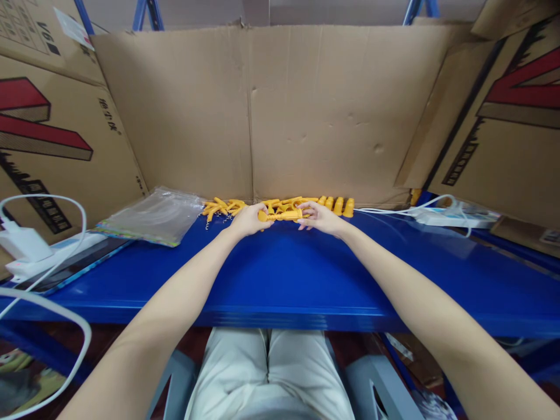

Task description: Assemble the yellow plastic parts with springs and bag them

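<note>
Both my arms stretch forward to the back of the blue shelf. My left hand (250, 220) is closed around the left end of a yellow tube-shaped plastic part (286, 216). At its right end, the fingers of my right hand (322, 219) grip the same part, which lies roughly level. Just behind it is a row of other yellow plastic pieces (276, 203), partly hidden by the hands. Beside my left hand lie yellow handle-like pieces (219, 206) with thin twisted metal ends. Several yellow cup-shaped pieces (339, 206) stand right of my right hand.
A cardboard panel (332, 111) rises behind the blue shelf (280, 274), with printed boxes on both sides. At left are clear zip bags (151, 216), a white charger (26, 242) and a looping cable. A white power strip (452, 217) lies at right.
</note>
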A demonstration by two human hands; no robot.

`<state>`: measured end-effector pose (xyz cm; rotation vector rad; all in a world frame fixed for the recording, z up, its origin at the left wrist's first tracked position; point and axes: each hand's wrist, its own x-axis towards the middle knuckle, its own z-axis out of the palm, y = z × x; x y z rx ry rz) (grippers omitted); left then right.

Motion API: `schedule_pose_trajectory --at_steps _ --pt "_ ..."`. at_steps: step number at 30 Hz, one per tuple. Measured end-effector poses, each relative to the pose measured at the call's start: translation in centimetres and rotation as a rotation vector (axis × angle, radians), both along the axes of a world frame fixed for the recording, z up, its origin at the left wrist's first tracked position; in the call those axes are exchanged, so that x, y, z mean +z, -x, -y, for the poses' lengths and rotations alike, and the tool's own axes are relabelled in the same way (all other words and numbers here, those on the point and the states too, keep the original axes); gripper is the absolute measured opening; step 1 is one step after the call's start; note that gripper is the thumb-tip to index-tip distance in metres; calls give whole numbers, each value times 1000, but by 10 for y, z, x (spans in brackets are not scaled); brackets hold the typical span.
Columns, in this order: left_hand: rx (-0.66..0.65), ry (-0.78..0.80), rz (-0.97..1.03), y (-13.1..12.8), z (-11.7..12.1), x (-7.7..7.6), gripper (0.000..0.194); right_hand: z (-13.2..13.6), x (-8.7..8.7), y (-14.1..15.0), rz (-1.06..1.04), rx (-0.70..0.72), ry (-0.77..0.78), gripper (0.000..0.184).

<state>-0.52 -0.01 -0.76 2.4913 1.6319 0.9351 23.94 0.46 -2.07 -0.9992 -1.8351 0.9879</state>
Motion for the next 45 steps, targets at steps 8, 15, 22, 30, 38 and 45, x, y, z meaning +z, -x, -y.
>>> schedule_pose_trajectory --at_steps 8,15,22,30,38,45 --pt "-16 7 -4 0 2 1 28 12 10 2 64 -48 65 23" --pt "-35 -6 -7 -1 3 1 27 18 13 11 33 -105 189 41" --pt "-37 -23 -4 -2 3 0 27 17 13 11 40 -136 254 54" --pt "-33 1 15 -1 2 1 28 16 12 -3 -6 26 182 46" --pt "-45 -1 28 -3 6 2 26 22 16 5 -14 2 239 38" --pt "-46 -3 24 -2 5 2 27 20 14 7 -51 -14 329 40"
